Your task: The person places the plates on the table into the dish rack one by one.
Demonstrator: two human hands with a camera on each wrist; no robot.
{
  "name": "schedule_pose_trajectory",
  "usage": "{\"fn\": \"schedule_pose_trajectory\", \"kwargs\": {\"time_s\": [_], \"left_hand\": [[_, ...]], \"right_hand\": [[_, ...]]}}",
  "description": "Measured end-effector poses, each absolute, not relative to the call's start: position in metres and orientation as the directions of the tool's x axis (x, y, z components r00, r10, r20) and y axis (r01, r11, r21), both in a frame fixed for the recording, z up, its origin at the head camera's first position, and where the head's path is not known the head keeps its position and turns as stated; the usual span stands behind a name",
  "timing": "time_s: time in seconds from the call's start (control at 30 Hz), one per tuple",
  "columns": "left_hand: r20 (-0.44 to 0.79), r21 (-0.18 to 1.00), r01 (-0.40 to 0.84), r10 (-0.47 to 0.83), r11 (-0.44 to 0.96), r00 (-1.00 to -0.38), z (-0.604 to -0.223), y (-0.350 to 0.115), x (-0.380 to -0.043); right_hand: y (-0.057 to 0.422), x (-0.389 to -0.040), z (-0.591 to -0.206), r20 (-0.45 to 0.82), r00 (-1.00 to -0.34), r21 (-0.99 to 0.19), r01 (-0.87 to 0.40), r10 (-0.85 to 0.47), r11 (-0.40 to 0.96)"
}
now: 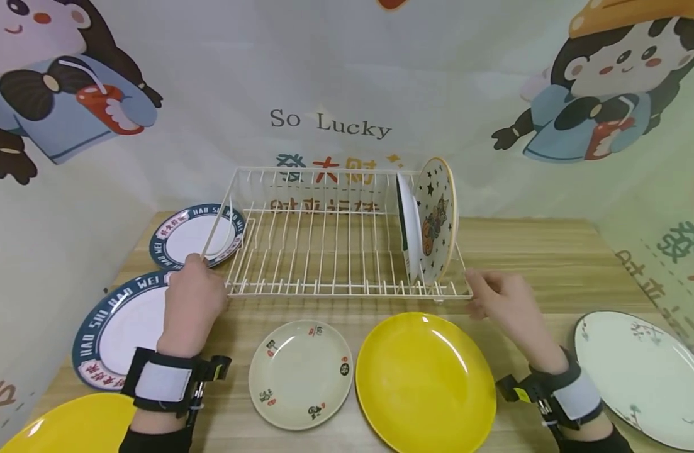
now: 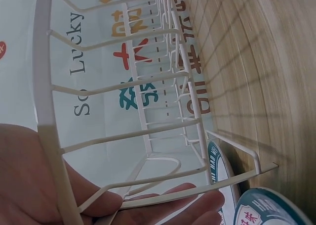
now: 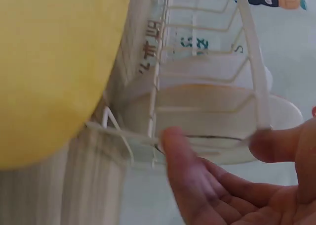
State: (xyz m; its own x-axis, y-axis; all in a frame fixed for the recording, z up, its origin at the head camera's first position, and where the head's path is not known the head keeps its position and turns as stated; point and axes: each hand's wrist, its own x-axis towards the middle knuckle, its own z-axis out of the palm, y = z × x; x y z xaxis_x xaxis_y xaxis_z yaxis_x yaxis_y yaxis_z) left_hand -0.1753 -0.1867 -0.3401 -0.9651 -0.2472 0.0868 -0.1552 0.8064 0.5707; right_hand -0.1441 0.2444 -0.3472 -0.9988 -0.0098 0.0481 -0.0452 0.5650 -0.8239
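L hand fingers curled round wire rack at its L end; R hand fingers pinch its R near corner. Rack's ctr of surface, w/ patterned plate & white plate upright at R end. Nearer: cream plate, yellow plate to its R. Blue-rimmed plates L, pale floral plate far R.

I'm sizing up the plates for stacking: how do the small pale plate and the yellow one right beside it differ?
The pale plate is smaller than the yellow plate. The pale plate has red and black marks around it; the yellow plate is plain. Both lie face up on the table, in front of the rack.
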Motion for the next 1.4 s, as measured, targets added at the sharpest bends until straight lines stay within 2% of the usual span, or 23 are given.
{"fn": "schedule_pose_trajectory", "kwargs": {"time_s": [0.17, 0.37, 0.53, 0.67, 0.97, 1.17, 1.4], "left_hand": [[0.096, 0.568, -0.125, -0.216, 0.813, -0.972, -0.34, -0.18, -0.185], [0.09, 0.562, -0.081, -0.158, 0.823, -0.983, -0.339, -0.167, -0.199], [0.075, 0.554, -0.007, -0.058, 0.832, -0.996, -0.334, -0.164, -0.207], [0.058, 0.57, 0.01, -0.028, 0.821, -0.998, -0.327, -0.169, -0.206], [0.088, 0.541, -0.014, -0.073, 0.841, -0.993, -0.319, -0.227, -0.201], [0.025, 0.547, -0.113, -0.151, 0.829, -0.988, -0.322, -0.266, -0.195], [-0.013, 0.558, -0.173, -0.2, 0.812, -0.98, -0.329, -0.283, -0.191]], "right_hand": [[0.232, -0.142, -0.36, 0.098, -0.994, -0.854, -0.061, 0.045, 0.517], [0.235, -0.141, -0.368, 0.115, -0.988, -0.847, -0.045, 0.1, 0.53], [0.244, -0.141, -0.369, 0.111, -0.989, -0.845, -0.044, 0.096, 0.532], [0.251, -0.142, -0.365, 0.106, -0.99, -0.851, -0.044, 0.089, 0.523], [0.261, -0.142, -0.363, 0.089, -0.99, -0.855, -0.02, 0.11, 0.518], [0.266, -0.14, -0.364, 0.059, -0.993, -0.861, 0.003, 0.106, 0.509], [0.263, -0.136, -0.364, 0.03, -0.995, -0.856, 0.025, 0.098, 0.516]]}}
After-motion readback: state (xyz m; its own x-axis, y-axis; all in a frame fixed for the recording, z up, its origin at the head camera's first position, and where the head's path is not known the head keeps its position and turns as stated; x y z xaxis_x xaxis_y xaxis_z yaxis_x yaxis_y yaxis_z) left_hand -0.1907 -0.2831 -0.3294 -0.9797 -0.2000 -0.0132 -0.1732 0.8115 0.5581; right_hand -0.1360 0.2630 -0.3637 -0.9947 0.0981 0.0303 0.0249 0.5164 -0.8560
